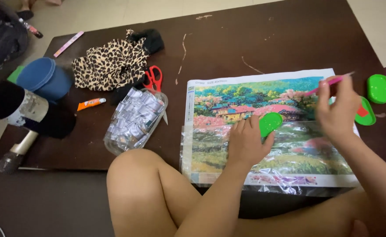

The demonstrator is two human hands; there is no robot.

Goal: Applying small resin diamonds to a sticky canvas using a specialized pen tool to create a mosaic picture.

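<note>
A clear plastic bag (135,119) stuffed with small silvery packets lies on the dark table, left of the picture canvas. A small orange tube (91,104) with a white cap lies just left of it.
</note>
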